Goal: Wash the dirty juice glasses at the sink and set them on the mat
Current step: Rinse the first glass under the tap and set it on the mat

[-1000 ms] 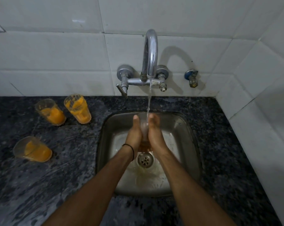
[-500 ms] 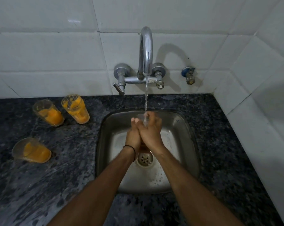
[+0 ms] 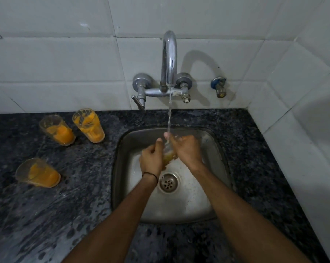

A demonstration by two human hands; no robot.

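Over the steel sink (image 3: 220, 149) I hold a juice glass (image 3: 168, 155) under the running tap (image 3: 169, 59). My left hand (image 3: 151, 158) grips its lower part, where orange residue shows. My right hand (image 3: 186, 149) curls over its upper part, fingers at the rim, and hides most of it. Water falls onto the rim between my hands. Three dirty glasses with orange residue stand on the dark counter at the left: one at the back left (image 3: 57, 130), one beside it (image 3: 88, 125), one nearer (image 3: 37, 172). No mat is in view.
The speckled dark stone counter (image 3: 65, 215) surrounds the sink. White tiled walls rise behind and to the right. A small blue-capped valve (image 3: 219, 89) sticks out of the wall right of the tap. The drain (image 3: 168, 182) lies below my hands.
My hands went from flat palms pressed on the glass to curled grips around it. The right hand has turned over the glass's top, and both hands have shifted slightly apart.
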